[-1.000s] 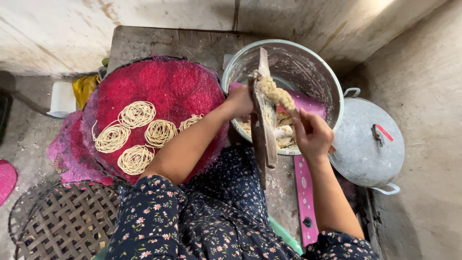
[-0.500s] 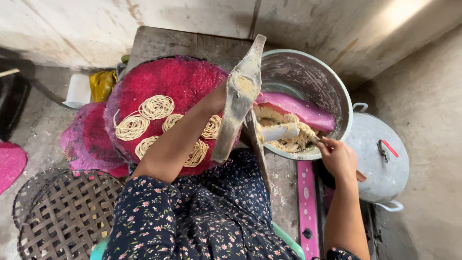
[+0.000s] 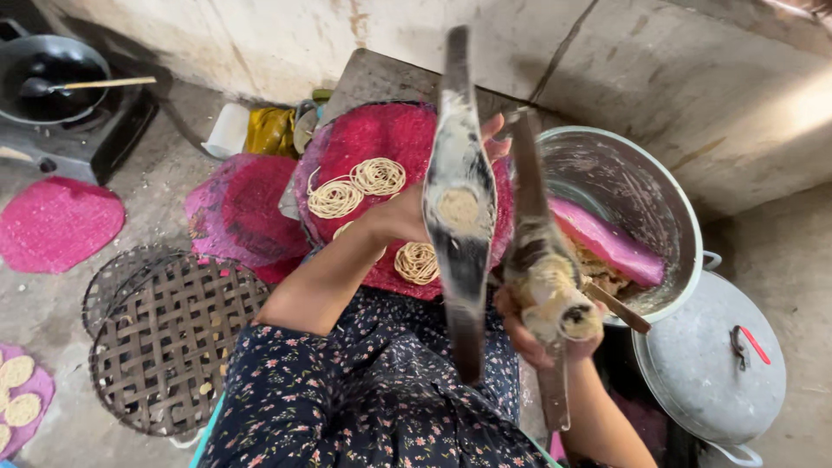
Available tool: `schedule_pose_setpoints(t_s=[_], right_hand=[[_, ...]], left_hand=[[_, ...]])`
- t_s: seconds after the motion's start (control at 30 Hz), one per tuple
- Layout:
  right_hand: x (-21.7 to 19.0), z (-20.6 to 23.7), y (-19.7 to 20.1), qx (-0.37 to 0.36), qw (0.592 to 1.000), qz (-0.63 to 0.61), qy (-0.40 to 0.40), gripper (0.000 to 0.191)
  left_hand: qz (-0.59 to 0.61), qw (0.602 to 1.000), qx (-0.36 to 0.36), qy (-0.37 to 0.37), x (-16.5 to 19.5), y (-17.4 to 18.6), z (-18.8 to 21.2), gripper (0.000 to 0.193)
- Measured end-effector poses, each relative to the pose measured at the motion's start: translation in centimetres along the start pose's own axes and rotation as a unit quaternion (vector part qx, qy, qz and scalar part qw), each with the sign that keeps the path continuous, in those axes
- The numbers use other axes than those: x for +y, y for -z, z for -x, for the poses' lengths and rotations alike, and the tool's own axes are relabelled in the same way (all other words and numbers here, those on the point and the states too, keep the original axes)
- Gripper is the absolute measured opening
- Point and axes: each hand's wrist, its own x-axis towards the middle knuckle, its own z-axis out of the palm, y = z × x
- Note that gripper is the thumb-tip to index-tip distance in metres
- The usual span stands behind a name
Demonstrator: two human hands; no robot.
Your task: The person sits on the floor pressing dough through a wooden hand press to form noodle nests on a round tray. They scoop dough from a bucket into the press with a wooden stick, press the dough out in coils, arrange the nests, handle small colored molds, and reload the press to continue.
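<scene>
1. Two hands work one wooden noodle press. The left hand [image 3: 407,217] is closed around the upper paddle [image 3: 459,208], which is lifted and shows a round disc of dough in its middle.
2. The right hand [image 3: 537,334] grips from below the lower part of the press [image 3: 548,290], whose cylinder is packed with dough [image 3: 555,299].
3. Both parts are over the person's lap, just beside the red mat [image 3: 381,147] with noodle coils [image 3: 377,176] and the metal basin [image 3: 624,199].
4. For good work, I judge the plunger should meet the cylinder straight, and the pressing be steady and above the mat.
</scene>
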Motion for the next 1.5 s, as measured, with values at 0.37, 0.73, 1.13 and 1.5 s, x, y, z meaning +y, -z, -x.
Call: schedule_pose_setpoints(t_s=[0.37,0.73,1.13,1.5], right_hand=[[0.8,-11.1,-6.3,0.200,0.658,0.718,0.107,0.115],[5.2,-20.3,0.6,0.137,0.290,0.947,-0.004,0.106],[-0.3,-31.2,10.5,0.128,0.900,0.320,-0.268,0.111],[-5.8,-42.2,16.3,0.222,0.839,0.400,-0.294,0.110]], left_hand=[[-0.711,0.703,-0.020,0.005,8.6,3.5,7.6,0.059],[-0.644,0.760,0.086,0.021,8.8,12.4,12.1,0.065],[0.141,0.989,-0.043,0.017,20.6,31.2,6.3,0.115],[0.180,0.974,0.037,-0.134,15.2,49.0,0.5,0.049]])
